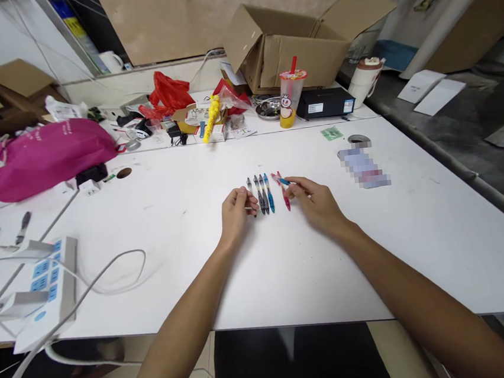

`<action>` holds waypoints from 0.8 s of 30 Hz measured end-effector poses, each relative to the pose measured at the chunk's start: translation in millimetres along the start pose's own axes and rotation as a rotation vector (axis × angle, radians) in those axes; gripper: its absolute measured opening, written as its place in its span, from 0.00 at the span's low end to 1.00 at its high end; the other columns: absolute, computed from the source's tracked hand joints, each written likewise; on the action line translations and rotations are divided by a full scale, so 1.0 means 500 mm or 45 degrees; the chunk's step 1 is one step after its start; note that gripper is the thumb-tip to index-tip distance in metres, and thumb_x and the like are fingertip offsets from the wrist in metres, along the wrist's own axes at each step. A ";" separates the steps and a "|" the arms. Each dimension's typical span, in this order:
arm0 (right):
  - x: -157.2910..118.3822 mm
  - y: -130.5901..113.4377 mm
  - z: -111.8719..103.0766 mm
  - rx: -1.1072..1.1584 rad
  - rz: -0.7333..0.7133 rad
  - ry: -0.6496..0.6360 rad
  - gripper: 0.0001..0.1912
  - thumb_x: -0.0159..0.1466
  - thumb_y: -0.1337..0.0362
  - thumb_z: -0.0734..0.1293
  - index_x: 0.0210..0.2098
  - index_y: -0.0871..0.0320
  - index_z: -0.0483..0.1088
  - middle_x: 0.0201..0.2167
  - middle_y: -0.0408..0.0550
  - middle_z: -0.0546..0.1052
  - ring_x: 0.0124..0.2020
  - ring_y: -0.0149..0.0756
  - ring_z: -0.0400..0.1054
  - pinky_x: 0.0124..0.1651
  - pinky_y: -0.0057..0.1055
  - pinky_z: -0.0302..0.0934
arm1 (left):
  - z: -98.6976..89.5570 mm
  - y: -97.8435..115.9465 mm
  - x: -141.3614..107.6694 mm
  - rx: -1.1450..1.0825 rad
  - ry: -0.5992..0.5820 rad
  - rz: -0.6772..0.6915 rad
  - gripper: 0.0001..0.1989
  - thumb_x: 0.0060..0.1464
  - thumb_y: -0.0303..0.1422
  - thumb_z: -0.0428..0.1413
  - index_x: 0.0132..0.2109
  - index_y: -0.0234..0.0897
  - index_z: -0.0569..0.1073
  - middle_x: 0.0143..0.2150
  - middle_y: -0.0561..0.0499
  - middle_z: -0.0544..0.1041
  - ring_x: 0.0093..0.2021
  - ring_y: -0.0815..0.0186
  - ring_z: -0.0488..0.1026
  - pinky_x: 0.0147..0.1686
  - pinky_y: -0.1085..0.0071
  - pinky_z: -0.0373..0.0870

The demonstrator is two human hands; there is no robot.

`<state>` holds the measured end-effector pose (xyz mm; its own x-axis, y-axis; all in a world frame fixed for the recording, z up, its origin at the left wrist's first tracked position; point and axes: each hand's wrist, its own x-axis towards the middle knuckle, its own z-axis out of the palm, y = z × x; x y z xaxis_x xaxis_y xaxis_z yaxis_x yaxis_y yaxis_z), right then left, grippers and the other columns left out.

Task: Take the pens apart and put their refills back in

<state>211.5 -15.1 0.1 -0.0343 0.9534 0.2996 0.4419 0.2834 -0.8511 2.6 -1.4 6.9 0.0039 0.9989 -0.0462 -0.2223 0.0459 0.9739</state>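
- Pens lie in a short row mid white table [416, 232], long axes running near/far from the person, roughly parallel, tips toward the near edge.
- L to R: black pen [250, 190] (partly under the fingers), two grey pens [260, 193], blue pen [269, 192], then a small gap, then red pen [284, 195].
- Light-blue pen [283, 181] sits crosswise over the red pen's far end, axis approx. left-right, slightly tilted; one end points left, other end hidden in the fingers.
- Left hand [235, 213]: palm down, fingers curled, tips pinching the black pen at the row's left end; forearm comes in from lower left.
- Right hand [314, 202]: palm down, thumb + forefinger gripping the light-blue pen just right of the row; forearm comes in from lower right.
- Hands near each other, not touching, row between them.
- Pink bag [44, 157] far left, power strip [47, 286] w/ cables at near-left edge, cardboard box [292, 48] + drink cup [290, 99] at the back.
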 end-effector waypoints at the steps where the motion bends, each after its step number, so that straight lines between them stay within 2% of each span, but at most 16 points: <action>1: 0.000 0.000 0.003 0.090 0.037 0.044 0.22 0.72 0.49 0.59 0.56 0.54 0.72 0.44 0.51 0.81 0.45 0.42 0.76 0.50 0.43 0.68 | 0.000 0.001 0.000 0.000 -0.001 -0.003 0.17 0.63 0.45 0.56 0.33 0.37 0.72 0.30 0.49 0.76 0.27 0.69 0.72 0.27 0.72 0.69; 5: -0.001 -0.010 0.005 0.243 0.006 0.162 0.21 0.70 0.48 0.63 0.54 0.53 0.73 0.48 0.52 0.81 0.50 0.43 0.75 0.52 0.44 0.69 | 0.001 0.006 -0.003 -0.021 -0.040 -0.048 0.15 0.62 0.45 0.57 0.38 0.36 0.74 0.36 0.45 0.80 0.32 0.66 0.77 0.30 0.72 0.72; 8: -0.009 -0.026 0.000 0.326 -0.063 0.076 0.19 0.69 0.50 0.65 0.53 0.53 0.74 0.46 0.52 0.81 0.48 0.43 0.76 0.50 0.44 0.69 | 0.004 0.009 -0.001 -0.131 -0.072 -0.128 0.16 0.61 0.44 0.59 0.46 0.36 0.73 0.47 0.40 0.81 0.41 0.62 0.81 0.36 0.69 0.75; 10: -0.016 -0.035 -0.001 0.355 -0.088 -0.030 0.17 0.69 0.51 0.65 0.50 0.53 0.76 0.43 0.51 0.81 0.44 0.43 0.76 0.49 0.44 0.70 | 0.005 0.010 0.001 -0.234 -0.072 -0.178 0.16 0.61 0.44 0.60 0.47 0.35 0.72 0.50 0.38 0.80 0.43 0.61 0.81 0.39 0.67 0.77; 12: -0.021 -0.043 0.000 0.379 -0.087 -0.120 0.16 0.68 0.50 0.65 0.47 0.53 0.77 0.41 0.50 0.81 0.41 0.42 0.76 0.47 0.44 0.69 | 0.005 0.012 0.002 -0.314 -0.055 -0.197 0.16 0.61 0.43 0.60 0.46 0.35 0.71 0.49 0.38 0.81 0.41 0.63 0.81 0.41 0.67 0.78; 14: -0.023 -0.047 0.006 0.432 -0.038 -0.184 0.18 0.67 0.49 0.66 0.48 0.54 0.75 0.39 0.50 0.80 0.37 0.39 0.75 0.44 0.41 0.69 | 0.004 0.014 0.003 -0.359 -0.055 -0.186 0.15 0.61 0.42 0.60 0.46 0.36 0.70 0.47 0.40 0.82 0.40 0.64 0.82 0.43 0.68 0.79; 16: -0.021 -0.047 0.015 0.518 0.089 -0.278 0.23 0.68 0.45 0.64 0.50 0.56 0.73 0.36 0.49 0.80 0.31 0.36 0.73 0.34 0.35 0.66 | 0.003 0.017 0.002 -0.381 -0.102 -0.163 0.15 0.60 0.41 0.61 0.46 0.36 0.69 0.46 0.41 0.82 0.41 0.65 0.82 0.44 0.68 0.79; 18: -0.018 -0.044 0.023 0.582 0.256 -0.432 0.27 0.69 0.42 0.59 0.46 0.59 0.72 0.30 0.48 0.78 0.24 0.32 0.68 0.26 0.31 0.59 | 0.002 0.018 0.000 -0.384 -0.171 -0.138 0.16 0.58 0.40 0.63 0.46 0.36 0.70 0.46 0.42 0.82 0.42 0.64 0.82 0.45 0.68 0.79; 20: -0.016 -0.041 0.028 0.584 0.350 -0.562 0.28 0.70 0.41 0.56 0.41 0.60 0.72 0.24 0.47 0.76 0.21 0.31 0.65 0.24 0.30 0.55 | 0.003 0.016 -0.001 -0.369 -0.215 -0.120 0.17 0.56 0.39 0.65 0.46 0.35 0.70 0.46 0.42 0.82 0.43 0.64 0.82 0.47 0.68 0.78; 22: -0.019 -0.041 0.028 0.476 0.309 -0.569 0.25 0.71 0.43 0.56 0.38 0.58 0.71 0.22 0.44 0.75 0.21 0.31 0.63 0.27 0.30 0.57 | 0.005 0.013 -0.002 -0.338 -0.214 -0.099 0.16 0.56 0.39 0.65 0.45 0.35 0.71 0.46 0.42 0.82 0.44 0.64 0.82 0.48 0.68 0.78; 24: -0.023 -0.044 0.026 0.251 0.185 -0.488 0.21 0.71 0.46 0.58 0.37 0.56 0.70 0.21 0.41 0.74 0.21 0.31 0.62 0.29 0.31 0.57 | 0.007 0.009 -0.002 -0.312 -0.173 -0.092 0.15 0.57 0.39 0.65 0.43 0.35 0.71 0.46 0.42 0.82 0.44 0.64 0.82 0.48 0.68 0.78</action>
<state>190.7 -31.1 9.8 -0.3300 0.9438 0.0213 0.2886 0.1224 -0.9496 5.0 -2.0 12.2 0.1550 0.9856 -0.0670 -0.4457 0.1303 0.8857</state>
